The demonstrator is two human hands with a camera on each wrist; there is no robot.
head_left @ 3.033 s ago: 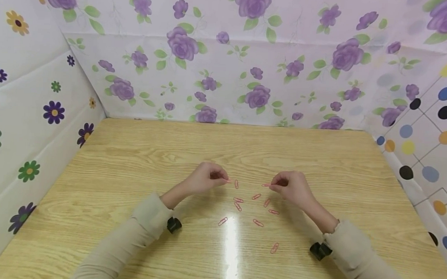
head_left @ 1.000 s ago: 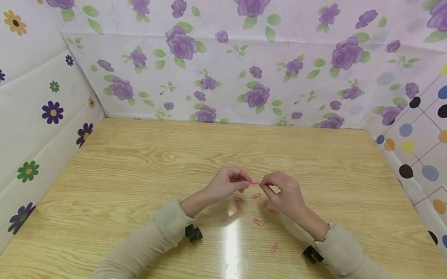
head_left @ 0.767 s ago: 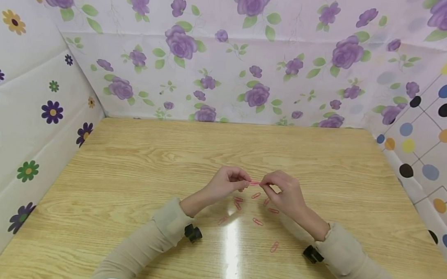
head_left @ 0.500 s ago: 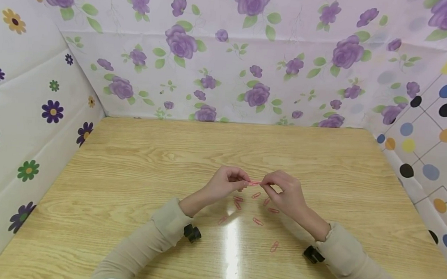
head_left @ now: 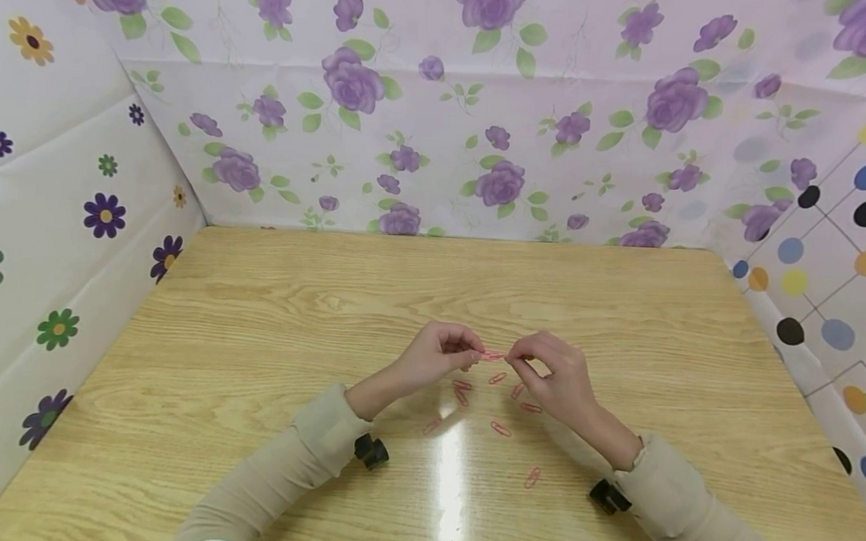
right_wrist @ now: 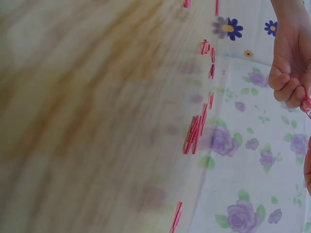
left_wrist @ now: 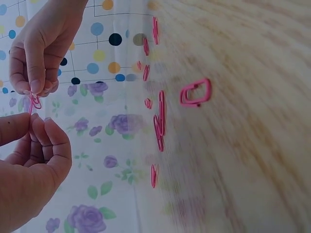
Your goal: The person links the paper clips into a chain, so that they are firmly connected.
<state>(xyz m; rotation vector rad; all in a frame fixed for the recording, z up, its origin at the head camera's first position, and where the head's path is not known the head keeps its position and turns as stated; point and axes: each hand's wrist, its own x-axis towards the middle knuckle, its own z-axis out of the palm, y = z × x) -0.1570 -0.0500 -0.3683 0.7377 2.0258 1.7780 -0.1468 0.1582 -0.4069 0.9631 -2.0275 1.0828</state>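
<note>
Two pink paper clips [head_left: 493,355] meet end to end between my hands, above the table. My left hand [head_left: 439,358] pinches one between thumb and fingers, and my right hand [head_left: 554,374] pinches the other from the right side. Seen from the left wrist, the thin pink wire loops [left_wrist: 35,103] overlap in the small gap between the fingertips; whether they are linked I cannot tell. Below the hands lie loose pink paper clips, such as one paper clip [head_left: 497,379] just under the gap. In the right wrist view the right hand [right_wrist: 308,170] is mostly cut off.
Several more pink paper clips are scattered on the wood table [head_left: 296,297], including a nearer paper clip [head_left: 532,478] and another paper clip [head_left: 501,429]. A floral cloth [head_left: 437,143] stands behind the table, with patterned cloths on both sides. Black wrist cameras hang under both cuffs.
Three seconds ago the hands were apart, each pinching a paper clip. They have since come together, the left moving right, and their clips now meet. Over the last second they barely move.
</note>
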